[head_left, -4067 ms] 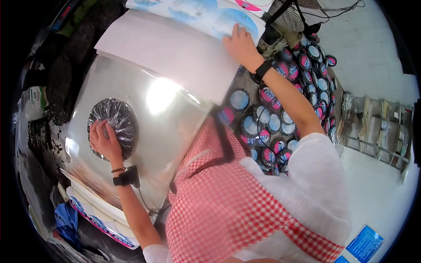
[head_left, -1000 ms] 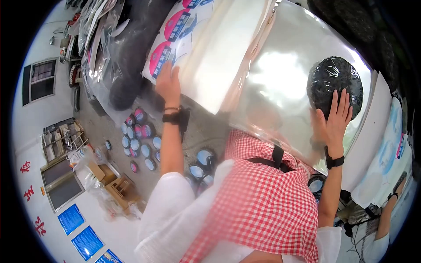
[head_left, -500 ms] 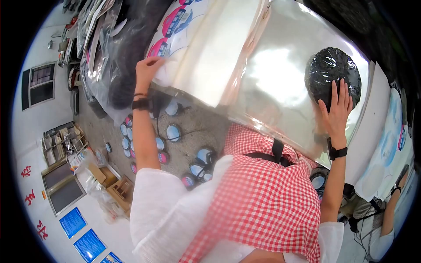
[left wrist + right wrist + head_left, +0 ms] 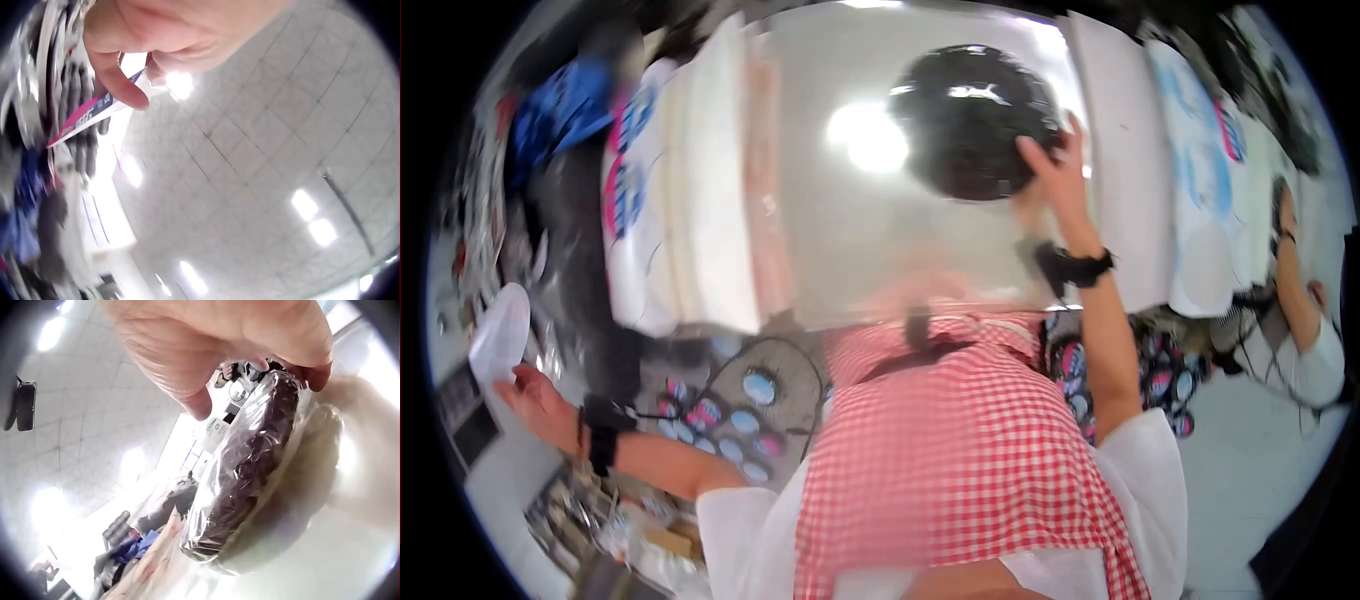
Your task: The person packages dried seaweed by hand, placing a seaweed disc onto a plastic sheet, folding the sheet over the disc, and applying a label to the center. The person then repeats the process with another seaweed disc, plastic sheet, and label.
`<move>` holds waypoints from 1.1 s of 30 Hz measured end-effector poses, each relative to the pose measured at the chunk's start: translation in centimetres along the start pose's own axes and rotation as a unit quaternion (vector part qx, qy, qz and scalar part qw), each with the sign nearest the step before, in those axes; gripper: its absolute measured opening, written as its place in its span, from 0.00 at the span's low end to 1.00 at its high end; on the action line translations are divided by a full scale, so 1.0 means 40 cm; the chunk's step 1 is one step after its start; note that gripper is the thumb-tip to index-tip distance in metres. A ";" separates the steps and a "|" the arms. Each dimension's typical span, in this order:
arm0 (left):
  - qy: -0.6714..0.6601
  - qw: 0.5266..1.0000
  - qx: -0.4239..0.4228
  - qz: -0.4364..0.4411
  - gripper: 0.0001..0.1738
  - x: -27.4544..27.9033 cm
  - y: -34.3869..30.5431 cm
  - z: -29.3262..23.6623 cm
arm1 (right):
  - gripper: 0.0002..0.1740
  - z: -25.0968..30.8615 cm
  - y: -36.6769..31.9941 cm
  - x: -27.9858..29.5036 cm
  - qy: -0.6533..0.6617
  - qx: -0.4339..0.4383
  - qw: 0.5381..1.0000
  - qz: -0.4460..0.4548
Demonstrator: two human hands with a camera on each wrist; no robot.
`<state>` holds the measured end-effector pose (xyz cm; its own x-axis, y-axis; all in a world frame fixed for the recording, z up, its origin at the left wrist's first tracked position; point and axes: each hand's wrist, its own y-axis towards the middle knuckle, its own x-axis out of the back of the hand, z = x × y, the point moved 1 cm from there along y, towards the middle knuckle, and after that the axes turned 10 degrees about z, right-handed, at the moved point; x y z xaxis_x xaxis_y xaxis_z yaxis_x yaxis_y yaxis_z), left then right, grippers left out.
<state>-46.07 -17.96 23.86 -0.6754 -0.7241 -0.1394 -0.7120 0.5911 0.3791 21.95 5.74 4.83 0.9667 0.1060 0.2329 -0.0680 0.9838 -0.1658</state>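
My left hand (image 4: 548, 412) is held out at the far left and pinches a round label (image 4: 503, 328) by its edge. Its white back faces the head camera; in the left wrist view the label (image 4: 84, 120) is nearly edge-on, its pink and blue print between thumb and fingers. A dark seaweed cake (image 4: 970, 115), round and wrapped in clear film, lies on the shiny work surface (image 4: 830, 250). My right hand (image 4: 1062, 190) is at its right edge, fingers spread. In the right wrist view, fingertips meet the rim of the cake (image 4: 250, 462) while the thumb stands off it.
Printed label sheets (image 4: 635, 210) and white paper (image 4: 710, 190) lie left of the work surface; white sheets (image 4: 1125, 170) and blue-printed sheets (image 4: 1195, 180) lie right. Labelled round packs (image 4: 720, 420) cover the floor. Another person's arm (image 4: 1295, 290) is at far right.
The left hand has peeled a label off the sheet and carried it out to the left. The right hand has shifted from flat on the cake to its right edge. The head view has turned.
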 end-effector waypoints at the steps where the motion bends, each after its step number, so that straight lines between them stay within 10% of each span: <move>1: 0.024 0.999 0.020 -0.033 0.22 -0.242 -0.092 -0.013 | 0.48 -0.002 0.004 -0.018 0.131 0.006 0.991 -0.003; 7: -0.124 0.982 0.084 0.114 0.22 -0.907 -0.515 0.320 | 0.46 -0.031 0.011 -0.041 0.208 -0.006 0.978 0.029; 9: 0.129 0.928 -0.143 0.320 0.21 -1.076 -0.617 0.318 | 0.45 -0.046 0.015 -0.044 0.188 0.010 0.982 0.025; 21: 0.314 0.679 -0.147 0.647 0.28 -1.144 -0.710 0.391 | 0.37 -0.068 0.013 -0.018 0.141 0.006 0.989 0.031; 27: 0.441 0.563 -0.318 0.622 0.24 -1.233 -0.655 0.403 | 0.34 -0.075 0.014 -0.017 0.127 0.013 0.991 0.029; 33: 0.334 0.816 0.049 0.469 0.30 -1.160 -0.523 0.635 | 0.32 -0.049 0.032 -0.004 0.232 -0.051 0.968 0.075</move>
<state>-4.70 12.30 -0.85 -0.6993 0.0515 0.7130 0.0246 0.9985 -0.0480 22.19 6.69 2.69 0.9561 0.1473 -0.2535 -0.2150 0.9401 -0.2646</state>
